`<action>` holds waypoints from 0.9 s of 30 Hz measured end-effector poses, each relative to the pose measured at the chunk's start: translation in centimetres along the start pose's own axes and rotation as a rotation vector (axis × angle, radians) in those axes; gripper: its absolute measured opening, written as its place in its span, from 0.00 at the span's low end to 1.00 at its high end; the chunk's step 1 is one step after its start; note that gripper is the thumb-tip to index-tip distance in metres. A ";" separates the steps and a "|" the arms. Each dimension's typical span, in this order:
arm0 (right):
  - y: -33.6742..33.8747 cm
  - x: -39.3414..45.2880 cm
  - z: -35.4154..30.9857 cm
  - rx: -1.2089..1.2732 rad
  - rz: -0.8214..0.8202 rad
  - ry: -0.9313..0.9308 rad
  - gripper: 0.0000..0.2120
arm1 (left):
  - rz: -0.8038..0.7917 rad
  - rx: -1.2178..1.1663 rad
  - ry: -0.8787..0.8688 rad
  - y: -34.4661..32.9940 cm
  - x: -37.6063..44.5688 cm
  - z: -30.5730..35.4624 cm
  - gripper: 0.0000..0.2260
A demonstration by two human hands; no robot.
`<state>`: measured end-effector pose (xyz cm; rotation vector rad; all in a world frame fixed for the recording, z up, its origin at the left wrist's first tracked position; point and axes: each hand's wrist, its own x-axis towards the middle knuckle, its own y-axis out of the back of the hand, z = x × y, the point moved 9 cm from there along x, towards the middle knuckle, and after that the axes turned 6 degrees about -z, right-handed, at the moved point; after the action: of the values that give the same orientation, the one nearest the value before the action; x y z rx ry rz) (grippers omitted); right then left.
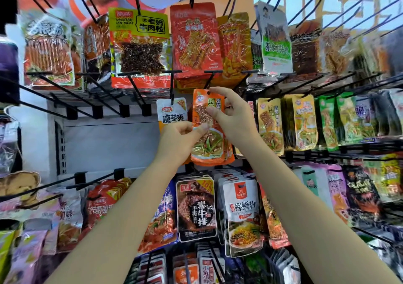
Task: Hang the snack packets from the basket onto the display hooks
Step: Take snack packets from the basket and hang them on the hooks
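Left hand (181, 136) pinching orange packet (208, 140) at mid-edge, right hand (234, 114) pinching its top, hole just under hook (209, 81)

1. Holding an orange packet (207, 135) of glossy, crinkled plastic film, its window clear, between the left hand (181, 137) and the right hand (231, 118).
2. Hanging at twelve o'clock of it: a red packet (194, 41), shiny and wrinkled.
3. Gleaming at eleven o'clock: a yellow packet (139, 44), partly transparent film.
4. Jutting out above: display hooks (209, 80) of thin black matt metal.
5. Showing at nine o'clock: a back panel (109, 144), smooth pale matt.
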<state>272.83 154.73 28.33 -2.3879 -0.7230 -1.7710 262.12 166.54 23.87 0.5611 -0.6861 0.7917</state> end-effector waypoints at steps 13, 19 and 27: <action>0.7 -0.4 0.4 -0.281 -0.007 -0.014 0.19 | 0.009 0.282 -0.078 -0.6 0.0 0.1 0.19; 3.0 -1.4 0.5 -0.600 0.070 0.054 0.22 | 0.162 1.002 -0.510 -1.8 -1.5 4.4 0.22; 1.8 -2.3 4.0 -0.708 -0.165 -0.019 0.29 | -0.095 1.292 -0.427 -4.3 0.6 2.0 0.30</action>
<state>276.57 153.78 25.31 -2.8185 -0.3230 -2.3906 265.15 162.92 24.73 1.9585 -0.4477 0.9796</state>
